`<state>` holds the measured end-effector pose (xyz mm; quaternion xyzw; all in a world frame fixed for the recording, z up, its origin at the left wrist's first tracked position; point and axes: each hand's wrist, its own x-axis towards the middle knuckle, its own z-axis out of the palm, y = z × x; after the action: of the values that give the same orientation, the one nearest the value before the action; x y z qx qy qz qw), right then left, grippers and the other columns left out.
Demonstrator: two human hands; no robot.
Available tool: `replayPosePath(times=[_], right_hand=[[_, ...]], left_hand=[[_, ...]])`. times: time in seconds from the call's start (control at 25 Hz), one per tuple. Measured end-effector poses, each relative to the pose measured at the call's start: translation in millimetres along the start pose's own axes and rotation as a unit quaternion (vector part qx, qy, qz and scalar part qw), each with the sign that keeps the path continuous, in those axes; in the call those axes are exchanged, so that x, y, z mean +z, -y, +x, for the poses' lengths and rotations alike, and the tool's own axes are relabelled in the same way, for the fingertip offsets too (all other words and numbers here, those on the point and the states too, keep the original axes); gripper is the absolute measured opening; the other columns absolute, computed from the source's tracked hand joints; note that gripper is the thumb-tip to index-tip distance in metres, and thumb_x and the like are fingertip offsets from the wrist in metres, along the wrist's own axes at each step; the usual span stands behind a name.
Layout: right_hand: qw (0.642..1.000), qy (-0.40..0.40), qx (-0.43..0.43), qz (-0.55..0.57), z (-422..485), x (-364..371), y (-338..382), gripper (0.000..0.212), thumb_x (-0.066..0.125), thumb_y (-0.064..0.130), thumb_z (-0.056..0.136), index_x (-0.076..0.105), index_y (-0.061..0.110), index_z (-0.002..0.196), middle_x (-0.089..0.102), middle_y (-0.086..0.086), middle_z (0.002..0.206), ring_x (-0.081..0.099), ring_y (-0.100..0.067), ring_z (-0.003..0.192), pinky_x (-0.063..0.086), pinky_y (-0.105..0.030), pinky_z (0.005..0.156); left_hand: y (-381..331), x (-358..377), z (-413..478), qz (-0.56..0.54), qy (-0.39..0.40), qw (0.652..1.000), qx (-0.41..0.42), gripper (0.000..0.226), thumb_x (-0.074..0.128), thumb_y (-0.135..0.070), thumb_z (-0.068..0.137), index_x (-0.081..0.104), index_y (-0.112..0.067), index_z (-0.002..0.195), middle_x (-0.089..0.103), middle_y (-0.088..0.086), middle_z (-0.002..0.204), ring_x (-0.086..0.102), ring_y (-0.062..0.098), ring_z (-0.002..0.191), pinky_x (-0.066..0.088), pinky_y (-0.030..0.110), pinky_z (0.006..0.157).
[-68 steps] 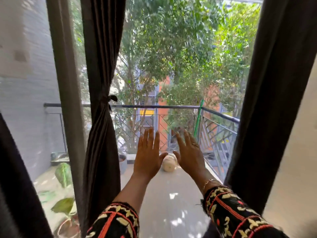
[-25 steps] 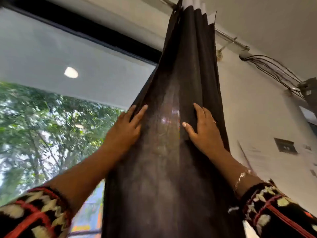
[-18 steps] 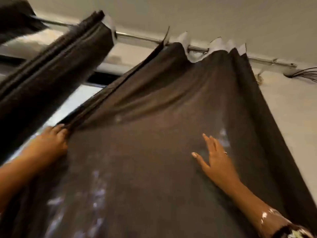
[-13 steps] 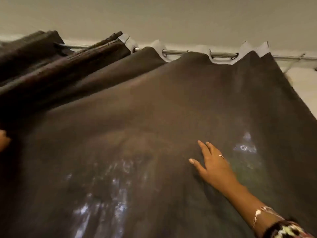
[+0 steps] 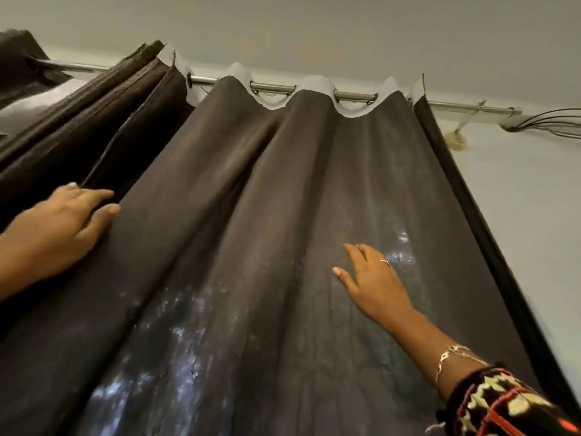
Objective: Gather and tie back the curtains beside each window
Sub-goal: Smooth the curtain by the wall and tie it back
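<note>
A dark brown curtain hangs spread in wide folds from a metal rod, and light shows through the cloth lower down. My left hand grips the curtain's left edge, thumb on the front and fingers curled over the fold. My right hand lies flat against the cloth right of centre, fingers apart, holding nothing. A ring and a bracelet show on that hand and wrist.
A second dark curtain hangs bunched on the rod at the left, beside my left hand. Black wires run along the white wall at the upper right, near a small wall hook. The ceiling is just above the rod.
The curtain was bunched between both hands a second ago and now lies spread leftward along the rod. My left hand pulled its edge left and has come back into view. My right hand stays flat.
</note>
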<state>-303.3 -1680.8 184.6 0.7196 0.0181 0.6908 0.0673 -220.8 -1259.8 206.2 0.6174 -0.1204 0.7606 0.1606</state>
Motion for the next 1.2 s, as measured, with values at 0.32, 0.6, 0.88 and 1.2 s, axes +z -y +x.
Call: replayPosePath(times=[0.32, 0.6, 0.88, 1.2], right_hand=[[0.975, -0.174, 0.138, -0.024, 32, -91, -166, 0.039, 0.046, 0.001, 0.086, 0.048, 0.001, 0.125, 0.046, -0.028, 0.123, 0.041, -0.044, 0.115, 0.034, -0.045, 0.096], [0.999, -0.022, 0.033, -0.010, 33, -87, -260, 0.055, 0.038, 0.022, 0.097, 0.014, 0.024, 0.146, 0.057, -0.020, 0.105, 0.057, -0.035, 0.087, 0.045, -0.037, 0.073], [0.997, -0.048, -0.063, 0.013, 35, -56, -259, 0.065, 0.045, 0.018, 0.093, 0.010, 0.025, 0.147, 0.059, -0.013, 0.085, 0.053, -0.027, 0.065, 0.041, -0.032, 0.058], [0.961, 0.025, 0.125, -0.245, 37, -87, -436, 0.045, 0.031, 0.013, 0.096, 0.030, 0.017, 0.141, 0.056, -0.021, 0.122, 0.054, -0.039, 0.112, 0.039, -0.036, 0.086]], left_hand=[[-232, -4, -20, 0.002, 0.038, 0.985, 0.168, 0.094, 0.005, -0.070, 0.083, 0.050, -0.002, 0.130, 0.052, 0.020, 0.133, 0.035, 0.036, 0.134, 0.034, 0.055, 0.102], [-410, 41, -38, -0.015, 0.040, 0.969, 0.244, 0.092, -0.004, -0.068, 0.078, 0.040, -0.013, 0.137, 0.042, 0.007, 0.143, 0.019, 0.021, 0.143, 0.026, 0.041, 0.112], [-508, 67, -56, -0.078, 0.071, 0.978, 0.181, 0.064, 0.028, -0.052, 0.091, 0.033, -0.012, 0.140, 0.039, 0.006, 0.143, 0.025, 0.020, 0.140, 0.032, 0.035, 0.106], [-549, 98, -58, -0.011, 0.074, 0.982, 0.174, 0.065, 0.036, -0.051, 0.090, 0.024, -0.016, 0.144, 0.023, 0.010, 0.151, 0.022, 0.023, 0.141, 0.028, 0.038, 0.108]])
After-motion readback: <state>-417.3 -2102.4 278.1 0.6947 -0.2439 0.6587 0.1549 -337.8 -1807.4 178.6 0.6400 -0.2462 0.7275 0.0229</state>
